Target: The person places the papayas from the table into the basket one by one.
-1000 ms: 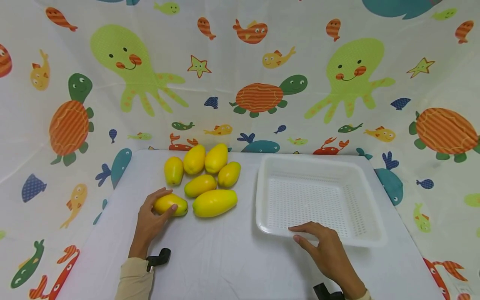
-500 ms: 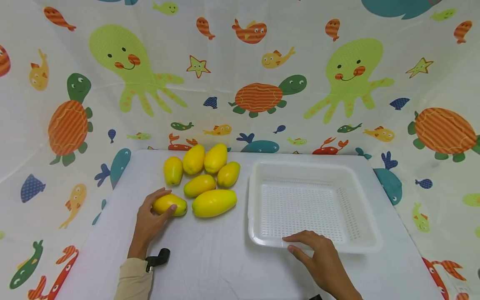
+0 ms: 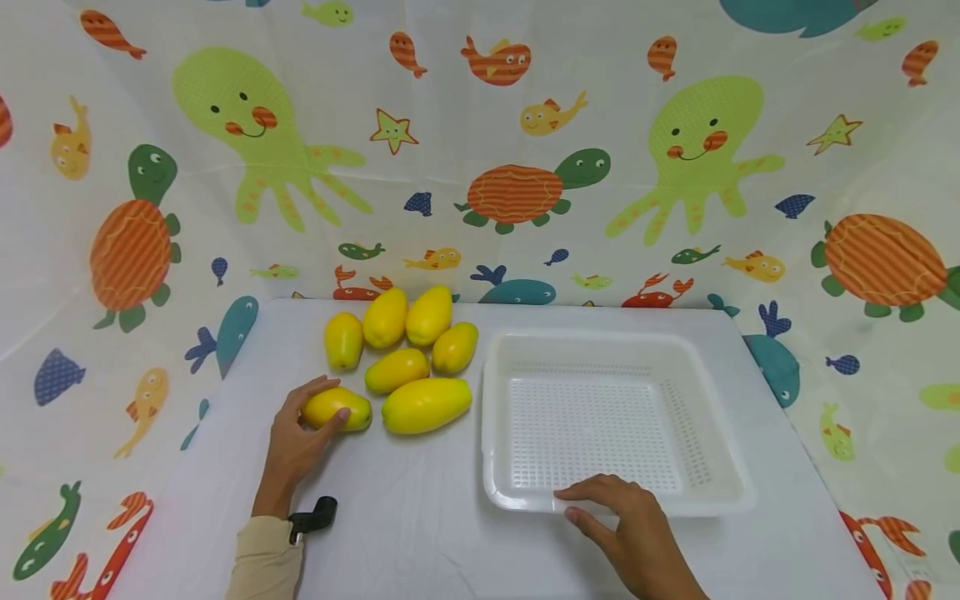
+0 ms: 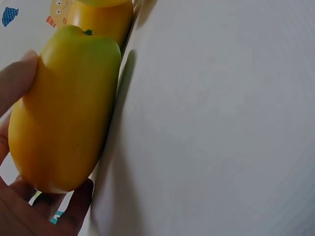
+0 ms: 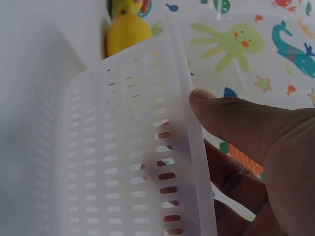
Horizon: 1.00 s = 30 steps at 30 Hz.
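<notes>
My left hand (image 3: 294, 442) curls round a yellow papaya (image 3: 339, 410) that sits on the table at the front left of a group. In the left wrist view, thumb and fingers lie along the sides and end of this papaya (image 4: 66, 118), whose tip is greenish. My right hand (image 3: 636, 533) pinches the near rim of a white perforated plastic basket (image 3: 592, 425). The right wrist view has the thumb at the edge of the basket (image 5: 123, 172), and the other fingers show partly through its slots. No fruit lies inside the basket.
A longer papaya (image 3: 427, 406) lies just right of the held one, and several more are grouped behind it. A white cloth covers the table (image 3: 405, 517). A sea-animal printed curtain (image 3: 442, 100) hangs behind and at both sides.
The basket has slid toward me and to the left, with my right hand moving along at its near rim. My left hand stays round the same papaya, which has not visibly moved.
</notes>
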### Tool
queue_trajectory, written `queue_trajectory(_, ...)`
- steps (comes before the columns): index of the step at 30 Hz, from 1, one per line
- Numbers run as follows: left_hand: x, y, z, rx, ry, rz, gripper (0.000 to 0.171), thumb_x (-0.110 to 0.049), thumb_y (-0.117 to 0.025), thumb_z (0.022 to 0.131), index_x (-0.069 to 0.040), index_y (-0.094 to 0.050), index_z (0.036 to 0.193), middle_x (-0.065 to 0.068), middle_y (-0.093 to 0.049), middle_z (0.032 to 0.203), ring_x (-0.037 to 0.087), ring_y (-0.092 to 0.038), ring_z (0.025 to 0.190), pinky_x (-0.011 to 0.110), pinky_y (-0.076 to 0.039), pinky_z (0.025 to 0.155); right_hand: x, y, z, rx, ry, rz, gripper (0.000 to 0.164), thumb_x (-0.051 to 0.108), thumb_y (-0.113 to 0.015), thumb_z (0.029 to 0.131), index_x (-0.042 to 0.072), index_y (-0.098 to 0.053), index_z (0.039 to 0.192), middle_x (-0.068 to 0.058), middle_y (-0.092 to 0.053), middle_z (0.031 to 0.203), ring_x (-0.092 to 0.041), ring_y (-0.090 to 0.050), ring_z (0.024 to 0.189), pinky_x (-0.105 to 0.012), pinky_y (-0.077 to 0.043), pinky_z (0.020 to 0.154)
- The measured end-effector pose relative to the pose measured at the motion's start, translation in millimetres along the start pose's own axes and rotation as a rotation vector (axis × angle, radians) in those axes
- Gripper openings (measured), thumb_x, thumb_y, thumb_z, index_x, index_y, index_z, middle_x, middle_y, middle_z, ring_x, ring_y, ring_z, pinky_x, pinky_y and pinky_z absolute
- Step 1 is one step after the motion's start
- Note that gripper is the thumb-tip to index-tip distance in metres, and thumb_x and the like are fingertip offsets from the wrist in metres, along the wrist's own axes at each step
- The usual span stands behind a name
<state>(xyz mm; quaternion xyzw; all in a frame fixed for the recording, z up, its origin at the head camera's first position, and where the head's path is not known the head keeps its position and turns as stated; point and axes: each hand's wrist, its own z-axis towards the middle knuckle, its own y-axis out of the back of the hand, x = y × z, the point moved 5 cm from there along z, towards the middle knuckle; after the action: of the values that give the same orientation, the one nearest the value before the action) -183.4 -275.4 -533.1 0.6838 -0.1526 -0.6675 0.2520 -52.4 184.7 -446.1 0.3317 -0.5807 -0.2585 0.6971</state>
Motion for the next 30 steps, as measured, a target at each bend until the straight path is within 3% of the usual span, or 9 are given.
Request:
queue_trajectory(3,-0.1,2.5,-0.1,0.009,-0.006,0.028,0.063,-0.047,-0.076,0.098,-0.02,-0.057,0.152,0.017,-0.041,0.168,0.045,-0.034,0.155,0.071,-0.031,0.122,1.2,-2.0,-2.6,0.014,-0.037,0.012,0.041,0.021,-0.086,0.088,0.053,-0.074,0.11,0.039,-0.068,0.108,0.0,-0.069,0.108,-0.052,-0.054,0.101)
queue_trajectory(6,-0.5,5.7,0.0,0.031,-0.018,0.04,0.064,-0.046,-0.076,0.098,-0.02,-0.056,0.153,0.018,-0.041,0.167,0.045,-0.036,0.153,0.07,-0.033,0.119,3.2,-2.9,-4.6,0.012,-0.021,0.017,0.042,0.021,-0.087,0.087,0.054,-0.074,0.11,0.04,-0.068,0.109,0.001,-0.068,0.108,-0.055,-0.051,0.1)
queue_trajectory(13,-3.1,11.6,0.9,0.107,-0.035,0.059,0.069,-0.043,-0.078,0.096,-0.021,-0.052,0.156,0.02,-0.04,0.167,0.045,-0.036,0.15,0.07,-0.035,0.116,8.9,-3.2,-7.9,-0.005,0.101,-0.032,0.04,0.019,-0.088,0.086,0.046,-0.076,0.112,0.037,-0.069,0.11,0.002,-0.069,0.104,-0.042,-0.057,0.091)
queue_trajectory(20,-1.7,13.8,3.0,0.136,-0.026,0.065,0.073,-0.044,-0.081,0.094,-0.023,-0.052,0.157,0.021,-0.04,0.166,0.046,-0.034,0.151,0.074,-0.033,0.118,7.4,-0.6,-4.5,0.1,0.097,0.022,0.035,0.019,-0.085,0.089,0.04,-0.078,0.117,0.032,-0.071,0.113,0.0,-0.07,0.106,-0.035,-0.061,0.092)
queue_trajectory(22,-0.9,13.9,3.4,0.132,-0.024,0.068,0.073,-0.045,-0.081,0.094,-0.022,-0.052,0.157,0.02,-0.041,0.166,0.046,-0.035,0.151,0.074,-0.034,0.118,5.0,4.7,-1.1,0.134,0.054,0.042,0.032,0.025,-0.084,0.091,0.042,-0.078,0.117,0.032,-0.071,0.114,0.0,-0.07,0.108,-0.034,-0.063,0.095)
queue_trajectory(25,-0.1,13.6,4.2,0.126,-0.016,0.072,0.073,-0.046,-0.08,0.094,-0.021,-0.052,0.157,0.021,-0.041,0.166,0.046,-0.036,0.15,0.074,-0.034,0.117,0.5,20.3,4.7,0.121,-0.02,0.029,0.033,0.029,-0.085,0.09,0.048,-0.076,0.116,0.033,-0.071,0.115,-0.001,-0.071,0.111,-0.038,-0.062,0.099)
queue_trajectory(30,1.4,14.2,4.0,0.116,-0.014,0.061,0.072,-0.044,-0.081,0.094,-0.02,-0.053,0.156,0.021,-0.042,0.166,0.045,-0.036,0.15,0.074,-0.035,0.117,-5.8,55.9,16.9,-0.006,0.022,-0.067,0.041,0.023,-0.089,0.086,0.042,-0.077,0.12,0.023,-0.077,0.117,-0.011,-0.076,0.111,-0.046,-0.063,0.097)
